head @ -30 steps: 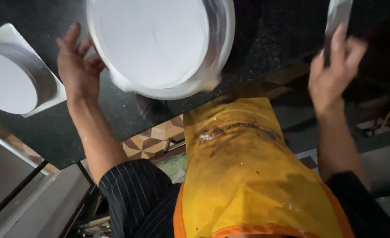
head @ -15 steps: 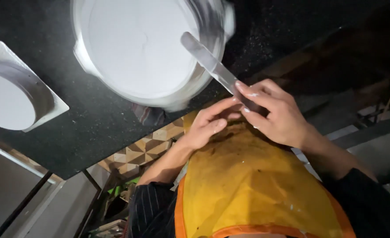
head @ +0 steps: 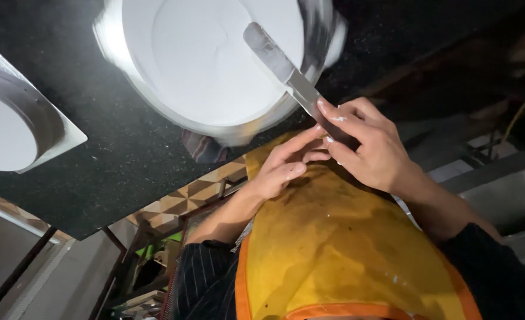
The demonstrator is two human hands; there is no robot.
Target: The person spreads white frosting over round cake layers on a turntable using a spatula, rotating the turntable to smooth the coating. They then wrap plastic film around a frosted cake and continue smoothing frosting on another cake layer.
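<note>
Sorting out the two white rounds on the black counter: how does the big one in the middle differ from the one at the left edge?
The middle cake shows whole and looks larger; the left cake is cut off by the frame. The middle cake's edge is smeared with blur; the left cake is sharp. The spatula in the right hand lies over the middle cake; nothing touches the left cake, which sits on a square board. Both are white with flat tops.

A second round tin (head: 13,127) with a white base is being kept on a square board at the left edge of the black speckled counter (head: 114,160). A patterned tile floor (head: 185,195) is being shown below, and a stained yellow apron (head: 339,255) is being worn.
</note>
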